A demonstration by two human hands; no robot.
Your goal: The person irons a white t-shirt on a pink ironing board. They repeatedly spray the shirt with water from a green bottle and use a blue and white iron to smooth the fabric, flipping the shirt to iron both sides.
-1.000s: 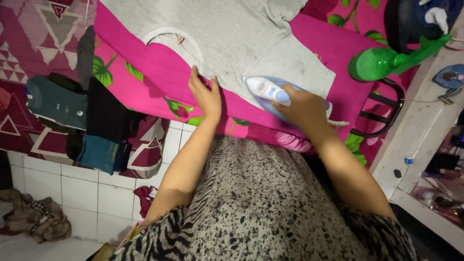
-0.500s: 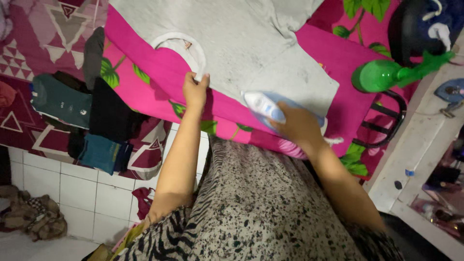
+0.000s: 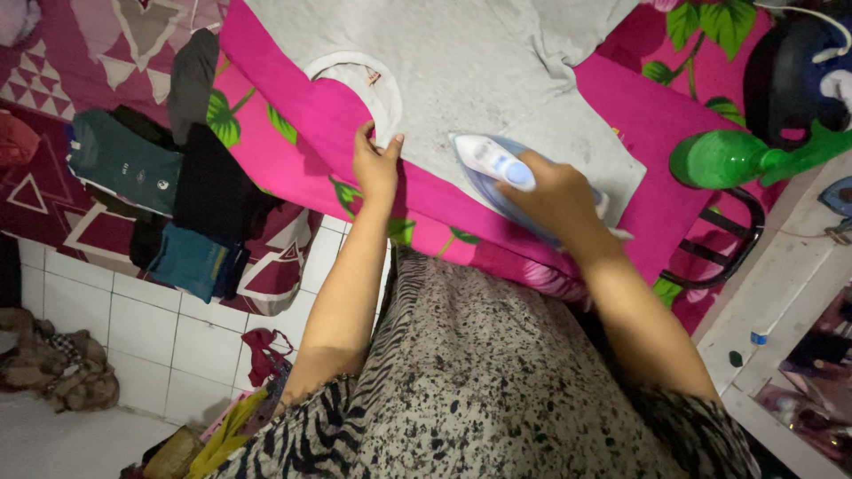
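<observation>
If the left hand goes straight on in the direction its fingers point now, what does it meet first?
Probably the white neckline of the grey T-shirt: the left hand already pinches the shirt's edge just below it, fingers pointing up the picture.

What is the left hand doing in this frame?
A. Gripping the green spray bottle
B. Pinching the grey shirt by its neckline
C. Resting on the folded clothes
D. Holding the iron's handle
B: the left hand pinches the grey shirt at its neckline, while the right hand holds the iron.
</observation>
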